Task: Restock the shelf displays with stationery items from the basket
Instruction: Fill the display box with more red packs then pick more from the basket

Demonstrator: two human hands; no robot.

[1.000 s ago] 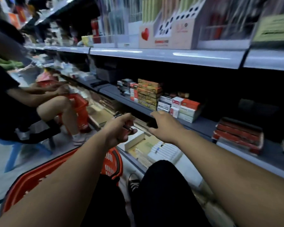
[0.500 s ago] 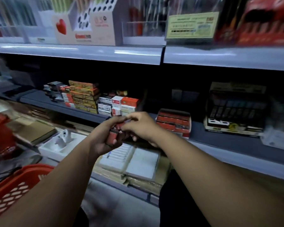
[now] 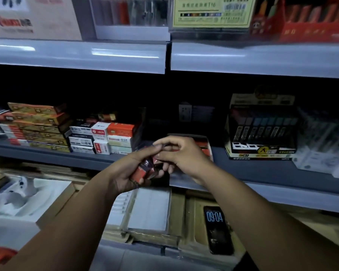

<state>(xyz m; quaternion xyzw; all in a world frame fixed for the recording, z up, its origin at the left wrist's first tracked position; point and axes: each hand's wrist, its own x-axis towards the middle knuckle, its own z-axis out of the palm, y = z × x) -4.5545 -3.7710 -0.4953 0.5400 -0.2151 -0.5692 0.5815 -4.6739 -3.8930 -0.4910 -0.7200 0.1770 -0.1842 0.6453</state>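
Both work just before the red display box [image 3: 206, 146]: my left hand [image 3: 126, 173] grips small red packs [image 3: 142, 171], my right hand [image 3: 185, 153] pinches one.

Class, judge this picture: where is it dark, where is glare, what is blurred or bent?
Head view: the recess behind the middle shelf is nearly black; glare streaks cross the upper shelf edge; the top displays are blurred; shelf lines bow slightly from the wide lens; the red packs in the left hand are dim.

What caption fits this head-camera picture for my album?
Restocking: left hand and right hand hold red packs by the shelf.
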